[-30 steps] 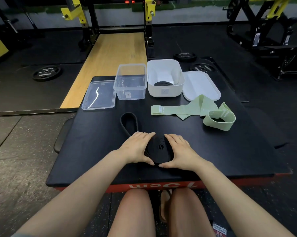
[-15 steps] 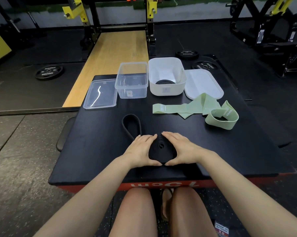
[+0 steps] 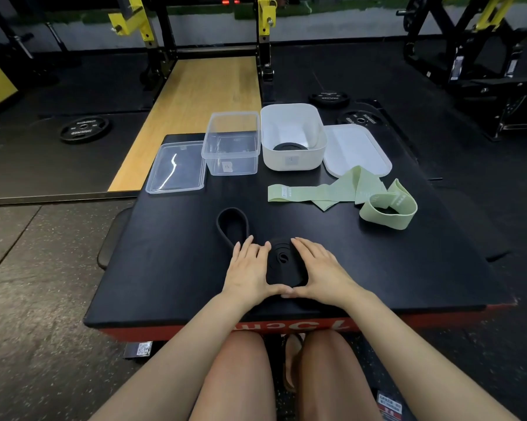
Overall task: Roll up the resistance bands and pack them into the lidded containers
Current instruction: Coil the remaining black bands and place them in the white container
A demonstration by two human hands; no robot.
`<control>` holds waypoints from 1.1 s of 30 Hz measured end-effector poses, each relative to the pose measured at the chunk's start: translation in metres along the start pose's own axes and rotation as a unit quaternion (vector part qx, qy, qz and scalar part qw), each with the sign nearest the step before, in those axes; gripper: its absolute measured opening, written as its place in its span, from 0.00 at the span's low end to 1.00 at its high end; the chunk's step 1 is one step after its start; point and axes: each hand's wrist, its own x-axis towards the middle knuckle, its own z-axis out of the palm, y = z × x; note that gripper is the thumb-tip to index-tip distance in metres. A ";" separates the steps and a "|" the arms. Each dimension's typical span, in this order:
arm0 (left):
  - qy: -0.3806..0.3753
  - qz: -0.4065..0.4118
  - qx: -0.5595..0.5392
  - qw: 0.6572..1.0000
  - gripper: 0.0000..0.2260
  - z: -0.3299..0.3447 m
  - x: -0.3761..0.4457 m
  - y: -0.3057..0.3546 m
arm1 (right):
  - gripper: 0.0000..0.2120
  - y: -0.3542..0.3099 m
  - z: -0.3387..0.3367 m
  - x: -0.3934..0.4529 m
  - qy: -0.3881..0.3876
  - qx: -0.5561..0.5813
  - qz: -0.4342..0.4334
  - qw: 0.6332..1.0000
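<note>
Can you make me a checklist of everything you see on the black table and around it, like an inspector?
Surface: black padded table top, red edge at the front.
Job's things: black resistance band partly rolled, its loose loop lying to the left; light green fabric bands unrolled; clear plastic container open, its clear lid beside it; white plastic container open with a black roll inside, its white lid to the right.
Clutter: nothing seen.
Hands: left hand and right hand cup the black roll from both sides, thumbs meeting in front.
Cables: nothing seen.
Surroundings: gym floor, black weight plates, wooden platform, yellow-and-black rack.
</note>
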 end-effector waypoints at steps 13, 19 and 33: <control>-0.040 0.056 -0.046 0.997 0.46 -0.011 0.005 -0.027 | 0.51 -0.001 0.004 0.002 0.033 0.046 0.014 0.998; -0.086 0.125 0.032 0.988 0.49 -0.018 0.022 -0.034 | 0.51 0.011 -0.014 0.012 -0.033 0.067 -0.035 0.997; -0.027 0.078 0.002 0.997 0.50 -0.014 0.016 -0.021 | 0.50 0.018 -0.003 0.003 -0.008 0.025 -0.016 1.000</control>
